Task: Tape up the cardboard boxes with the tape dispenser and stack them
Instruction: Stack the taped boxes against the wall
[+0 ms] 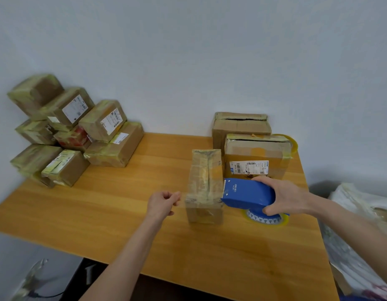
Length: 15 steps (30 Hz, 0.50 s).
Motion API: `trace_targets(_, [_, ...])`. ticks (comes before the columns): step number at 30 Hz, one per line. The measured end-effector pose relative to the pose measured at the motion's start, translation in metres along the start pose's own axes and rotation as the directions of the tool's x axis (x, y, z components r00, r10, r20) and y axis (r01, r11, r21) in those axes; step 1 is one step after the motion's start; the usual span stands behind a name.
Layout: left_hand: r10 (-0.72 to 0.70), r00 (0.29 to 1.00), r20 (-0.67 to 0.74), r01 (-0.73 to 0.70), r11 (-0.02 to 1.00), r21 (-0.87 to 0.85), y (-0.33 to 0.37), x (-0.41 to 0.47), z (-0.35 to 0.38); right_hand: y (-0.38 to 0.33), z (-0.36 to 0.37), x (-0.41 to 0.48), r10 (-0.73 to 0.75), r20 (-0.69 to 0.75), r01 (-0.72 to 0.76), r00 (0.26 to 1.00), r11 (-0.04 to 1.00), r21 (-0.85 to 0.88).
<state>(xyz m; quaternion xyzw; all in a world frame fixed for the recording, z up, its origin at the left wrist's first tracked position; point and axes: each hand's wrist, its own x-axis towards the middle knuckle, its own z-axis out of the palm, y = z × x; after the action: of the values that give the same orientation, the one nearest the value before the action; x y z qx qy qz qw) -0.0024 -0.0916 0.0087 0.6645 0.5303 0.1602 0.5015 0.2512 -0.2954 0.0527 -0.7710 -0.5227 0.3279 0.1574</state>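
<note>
A small taped cardboard box (pixel 204 185) stands on the wooden table (pixel 127 213) in the middle. My right hand (pixel 284 196) grips the blue tape dispenser (pixel 248 193), whose toothed front edge sits against the box's right side. A clear strip of tape seems to run over the box to my left hand (pixel 163 203), which is just left of the box with its fingers pinched together. Two larger boxes (pixel 256 157) (pixel 240 124) with open top seams stand behind, by the wall.
A pile of several taped boxes (pixel 73 131) leans against the wall at the table's back left. A spare tape roll (pixel 293 143) pokes out behind the right-hand boxes. Crumpled plastic bags (pixel 357 235) lie off the table's right edge.
</note>
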Motion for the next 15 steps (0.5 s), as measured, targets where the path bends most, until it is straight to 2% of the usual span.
trace_targets(6, [-0.019,1.0,-0.017,0.02,0.998,0.056,-0.01,0.007,0.012,0.014,0.017,0.011,0.008,-0.009,-0.008,1.0,0.997,-0.083])
trace_targets(11, [0.025,1.0,0.016,-0.026,0.997,0.076,-0.018,0.004,0.02,0.022,0.035,0.02,0.044,0.048,-0.044,0.998,0.999,0.001])
trace_targets(13, [0.072,0.997,0.03,-0.076,0.984,0.159,-0.021,0.005,0.022,0.024,0.038,0.023,0.065,0.064,-0.066,0.996,0.998,0.015])
trace_targets(15, [0.089,0.991,0.101,-0.117,0.94,0.32,-0.025,0.007,0.02,0.026,0.039,0.023,0.083,0.069,-0.085,0.994,0.996,0.026])
